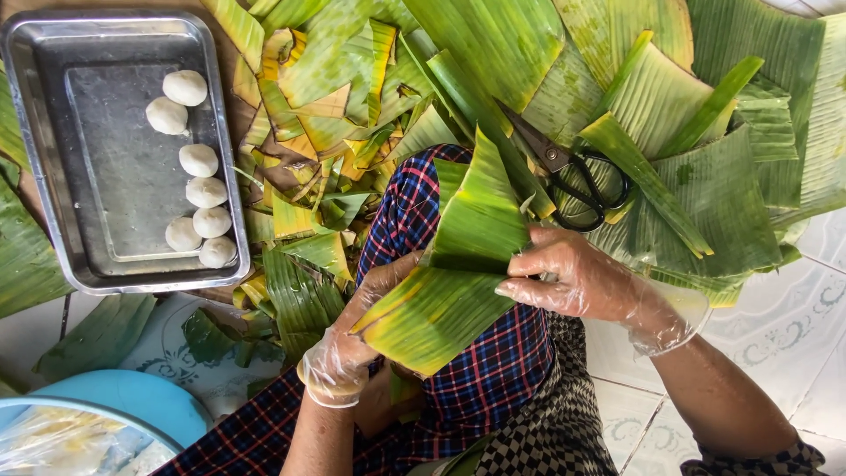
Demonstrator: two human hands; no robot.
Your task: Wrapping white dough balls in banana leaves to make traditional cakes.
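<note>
Head view: a gloved left hand (352, 339) and right hand (573, 282), both pinched shut on a folded banana leaf (458, 264), hold it at centre above a checked lap. Scissors (573, 176) lie on leaves at one o'clock; a metal tray (53, 176) of dough balls (198, 160) sits at ten o'clock.

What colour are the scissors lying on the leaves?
Black, both handles and blades. The scissors show best in the head view, resting on the green leaves.

Bright even daylight, soft shadows, sharp focus, slight edge distortion
</note>
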